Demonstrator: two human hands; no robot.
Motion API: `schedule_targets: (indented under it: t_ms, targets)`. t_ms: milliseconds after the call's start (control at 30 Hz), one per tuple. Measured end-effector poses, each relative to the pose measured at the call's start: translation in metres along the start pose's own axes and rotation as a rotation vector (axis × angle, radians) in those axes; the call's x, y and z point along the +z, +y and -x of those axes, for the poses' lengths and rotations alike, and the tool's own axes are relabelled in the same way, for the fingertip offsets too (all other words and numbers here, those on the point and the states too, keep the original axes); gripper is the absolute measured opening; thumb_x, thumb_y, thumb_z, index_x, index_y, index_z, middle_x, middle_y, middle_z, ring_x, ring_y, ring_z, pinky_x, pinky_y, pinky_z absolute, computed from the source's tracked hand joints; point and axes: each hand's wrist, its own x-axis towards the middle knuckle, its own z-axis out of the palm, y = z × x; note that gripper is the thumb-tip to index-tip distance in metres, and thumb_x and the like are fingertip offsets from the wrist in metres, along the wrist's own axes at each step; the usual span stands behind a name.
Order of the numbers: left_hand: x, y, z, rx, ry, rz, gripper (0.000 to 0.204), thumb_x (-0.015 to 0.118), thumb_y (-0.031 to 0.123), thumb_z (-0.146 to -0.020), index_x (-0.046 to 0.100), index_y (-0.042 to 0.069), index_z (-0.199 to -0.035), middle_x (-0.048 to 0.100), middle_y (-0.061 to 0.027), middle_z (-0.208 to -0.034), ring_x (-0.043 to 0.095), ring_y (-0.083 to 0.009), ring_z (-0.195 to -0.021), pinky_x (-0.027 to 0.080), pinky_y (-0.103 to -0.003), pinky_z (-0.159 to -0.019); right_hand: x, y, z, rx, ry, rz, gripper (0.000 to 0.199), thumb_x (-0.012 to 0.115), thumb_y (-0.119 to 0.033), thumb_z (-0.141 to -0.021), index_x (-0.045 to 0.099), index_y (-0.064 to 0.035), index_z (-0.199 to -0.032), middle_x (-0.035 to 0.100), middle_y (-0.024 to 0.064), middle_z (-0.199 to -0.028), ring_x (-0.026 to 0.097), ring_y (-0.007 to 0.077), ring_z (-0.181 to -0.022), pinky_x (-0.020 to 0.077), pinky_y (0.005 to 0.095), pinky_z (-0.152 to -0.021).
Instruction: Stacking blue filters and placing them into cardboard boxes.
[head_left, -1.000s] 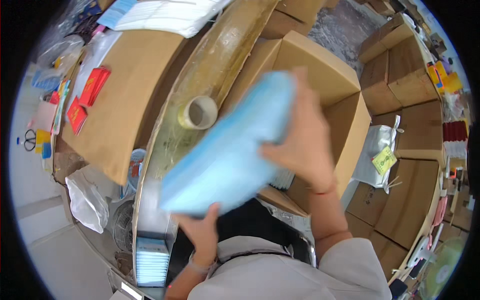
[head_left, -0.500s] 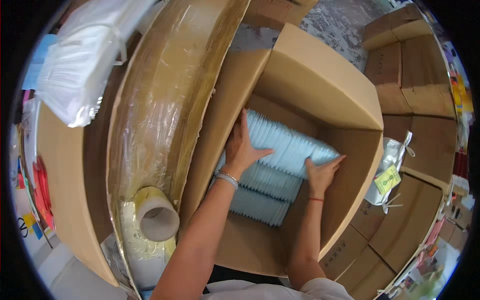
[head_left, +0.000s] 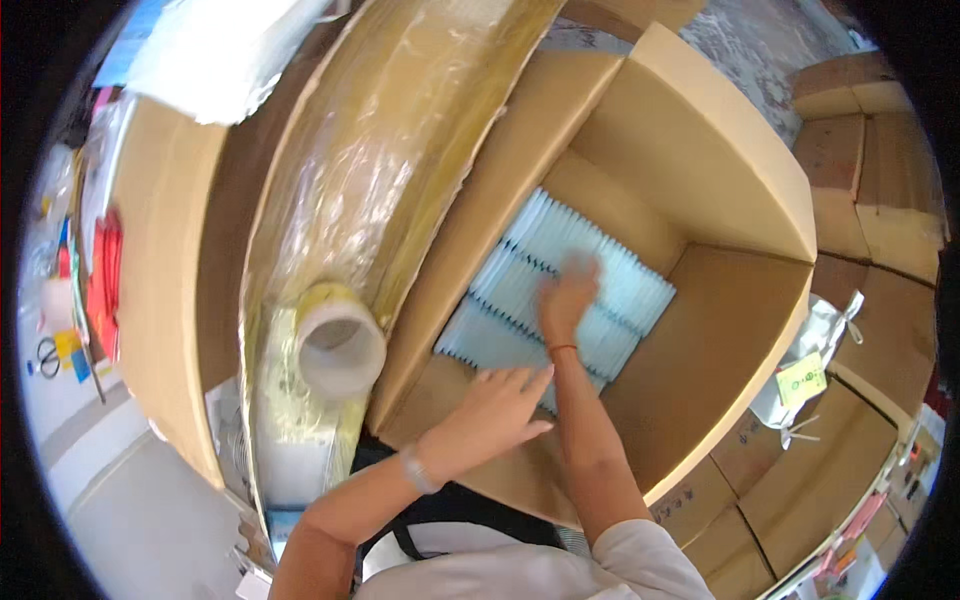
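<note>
Rows of thin light-blue packets [head_left: 625, 275], stood on edge, lie at the bottom of an open cardboard box [head_left: 715, 340]. Over the middle of these rows is my right hand [head_left: 570, 298]; motion smears its fingers, so whether they touch the packets or hold anything is unclear. My left hand [head_left: 490, 415] hovers above the box's near left part, its fingers stretched out and nothing in them. A roll of clear packing tape [head_left: 343, 348] rests left of the box, on a long tape-covered cardboard surface [head_left: 385, 130].
Brown cartons [head_left: 835, 175] are stacked to the right, with a silver bag [head_left: 815, 340] bearing a yellow-green label beside them. A white plastic-wrapped bundle [head_left: 215, 55] sits at the upper left. Red pieces [head_left: 105, 265] and scissors [head_left: 47, 357] are at the far left.
Both hands have let go of the far row of packets, which now lies level with the others. My left hand has drawn back toward me; my right has moved left over the rows.
</note>
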Motion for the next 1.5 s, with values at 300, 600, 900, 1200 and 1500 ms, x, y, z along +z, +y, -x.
schedule_targets:
  t_ms: [300, 600, 900, 1200, 1500]
  targets:
    - [0.015, 0.013, 0.196, -0.159, 0.567, 0.141, 0.055, 0.075, 0.011, -0.078, 0.057, 0.004, -0.129, 0.061, -0.0133, -0.125, 0.058, -0.0317, -0.108, 0.045, -0.041, -0.094, 0.005, -0.082, 0.025, -0.464, -0.314, 0.006, 0.063, 0.068, -0.022, -0.079, 0.049, 0.0, -0.135, 0.051, 0.0204, -0.134, 0.047, 0.0384, -0.125, 0.0318, 0.0571, -0.108]
    - [0.061, 0.017, 0.247, -0.242, 0.75, 0.131, 0.048, 0.074, 0.009, -0.078, 0.061, 0.003, -0.124, 0.059, -0.0133, -0.127, 0.057, -0.0324, -0.108, 0.044, -0.041, -0.095, 0.016, -0.077, 0.112, -0.794, -0.282, -0.26, 0.026, 0.059, -0.01, -0.086, 0.06, 0.0024, -0.108, 0.055, 0.0195, -0.112, 0.059, 0.0368, -0.096, 0.0526, 0.0446, -0.079]
    - [0.058, 0.008, 0.243, -0.248, 0.709, 0.089, 0.049, 0.075, 0.011, -0.078, 0.061, 0.004, -0.125, 0.058, -0.0125, -0.129, 0.057, -0.0317, -0.107, 0.045, -0.041, -0.093, 0.021, -0.092, 0.098, -0.475, -0.668, -0.281, 0.024, 0.05, -0.009, -0.091, 0.059, 0.0044, -0.109, 0.054, 0.022, -0.115, 0.058, 0.0383, -0.101, 0.0507, 0.0482, -0.086]
    - [0.049, 0.003, 0.225, -0.185, 0.658, 0.113, 0.048, 0.074, 0.013, -0.079, 0.06, 0.005, -0.125, 0.059, -0.012, -0.126, 0.057, -0.0309, -0.107, 0.044, -0.04, -0.092, 0.0, -0.059, 0.103, -1.051, -0.204, 0.162, 0.038, 0.059, -0.014, -0.08, 0.066, -0.0036, -0.116, 0.058, 0.0162, -0.121, 0.051, 0.0335, -0.12, 0.0449, 0.0418, -0.098]
    - [0.056, 0.002, 0.237, -0.177, 0.685, 0.091, 0.047, 0.074, 0.012, -0.079, 0.061, 0.005, -0.124, 0.059, -0.0125, -0.126, 0.058, -0.0313, -0.106, 0.044, -0.041, -0.093, 0.02, -0.081, 0.049, -0.44, -0.216, -0.181, 0.041, 0.063, -0.014, -0.074, 0.069, -0.0105, -0.114, 0.057, 0.0151, -0.125, 0.053, 0.0356, -0.117, 0.0467, 0.0448, -0.097]
